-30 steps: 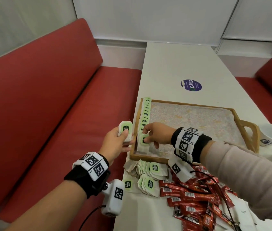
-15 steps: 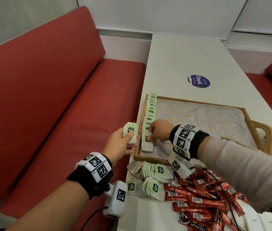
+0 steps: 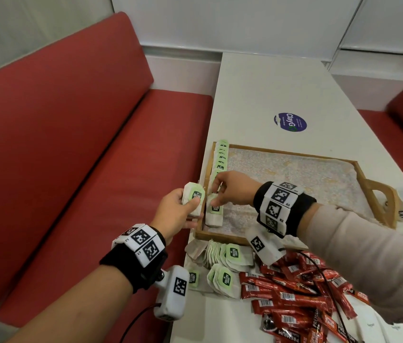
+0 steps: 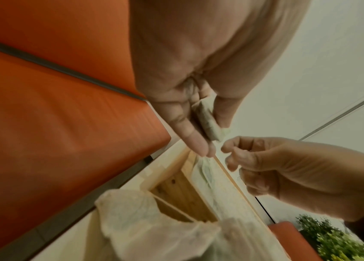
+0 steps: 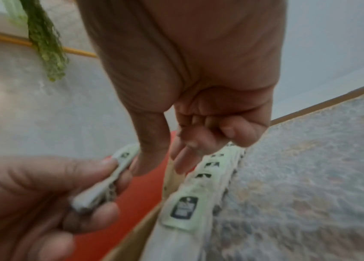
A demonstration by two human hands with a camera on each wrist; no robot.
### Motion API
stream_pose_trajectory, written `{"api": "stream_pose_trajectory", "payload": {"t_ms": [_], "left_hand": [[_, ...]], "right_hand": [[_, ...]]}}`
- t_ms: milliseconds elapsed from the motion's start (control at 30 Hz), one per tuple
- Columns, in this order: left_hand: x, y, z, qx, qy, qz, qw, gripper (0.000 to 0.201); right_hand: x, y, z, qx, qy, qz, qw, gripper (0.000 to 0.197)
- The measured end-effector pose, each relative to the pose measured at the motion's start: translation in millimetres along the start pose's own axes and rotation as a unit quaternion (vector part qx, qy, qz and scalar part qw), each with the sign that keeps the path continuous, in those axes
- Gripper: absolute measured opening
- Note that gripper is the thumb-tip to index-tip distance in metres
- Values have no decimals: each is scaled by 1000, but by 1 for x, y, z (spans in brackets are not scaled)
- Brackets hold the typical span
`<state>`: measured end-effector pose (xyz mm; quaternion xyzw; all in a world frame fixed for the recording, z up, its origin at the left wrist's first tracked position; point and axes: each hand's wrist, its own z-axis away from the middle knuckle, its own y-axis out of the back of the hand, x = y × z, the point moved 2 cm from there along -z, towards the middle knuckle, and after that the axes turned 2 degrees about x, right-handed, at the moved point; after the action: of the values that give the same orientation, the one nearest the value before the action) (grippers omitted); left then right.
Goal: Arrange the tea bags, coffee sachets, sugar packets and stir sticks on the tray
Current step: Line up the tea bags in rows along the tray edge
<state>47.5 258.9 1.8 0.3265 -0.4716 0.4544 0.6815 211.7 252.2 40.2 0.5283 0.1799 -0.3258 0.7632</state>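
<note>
Tea-bag row (image 3: pixel 221 161) runs along the tray (image 3: pixel 376 189) wall at 9 o'clock; rest bare. Your left hand (image 3: pixel 179 211) pinches a small stack of tea bags (image 3: pixel 193 198); your right hand (image 3: pixel 232 188), fingers loosely curled, reaches for it, holding nothing. Loose tea bags (image 3: pixel 222 263) and coffee sachets (image 3: pixel 292 293) wait at 6 o'clock. Sugar, sticks unseen.

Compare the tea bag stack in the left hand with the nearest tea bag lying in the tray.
The held stack is gripped by the left hand, off the tray; the tray tea bag lies flat inside the wooden tray, heading a row along its left wall. The stack holds several bags; the other is one. Both carry green tags with dark logos.
</note>
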Motion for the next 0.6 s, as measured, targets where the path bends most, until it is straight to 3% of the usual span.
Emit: {"api": "stream_pose_trajectory", "payload": {"t_ms": [67,233,400,600], "left_hand": [[2,-1,1,-1,-8,-8,1000,7],[5,-8,4,-24,-17,-3,1000,14],[5,-3,6,9,-1,3,1000,19],[6,6,9,41,-5,1,999,15]], "right_hand": [[-6,2,6,-22,23,-48,998,28],[-7,-1,10,15,42,-61,997,15],[0,-4,10,22,28,-114,993,13],[10,-7,11,-21,8,-46,999,14]]}}
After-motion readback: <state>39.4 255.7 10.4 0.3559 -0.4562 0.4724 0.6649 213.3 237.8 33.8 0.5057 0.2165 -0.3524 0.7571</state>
